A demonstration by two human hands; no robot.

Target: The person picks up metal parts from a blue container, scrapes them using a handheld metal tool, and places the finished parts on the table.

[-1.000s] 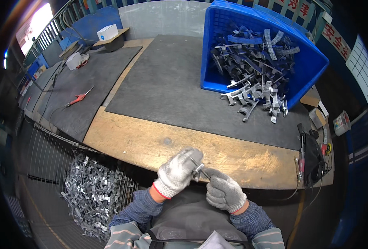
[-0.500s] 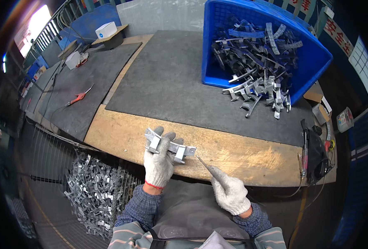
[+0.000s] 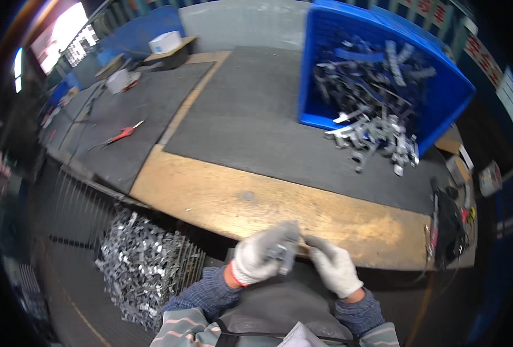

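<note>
Sign [image 3: 483,62]: red characters on white, upper right | left hand [image 3: 262,254]: fingers curled round bracket [image 3: 287,260] | right hand [image 3: 336,270]: just beside it, blurred, cannot tell whether pinching anything | bracket: between hands, near front edge of bench [image 3: 210,188]

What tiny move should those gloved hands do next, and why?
Perhaps ease the white-gloved right hand toward the silver metal bracket: the white-gloved left hand grips the bracket, and the right hand is close beside it.
</note>
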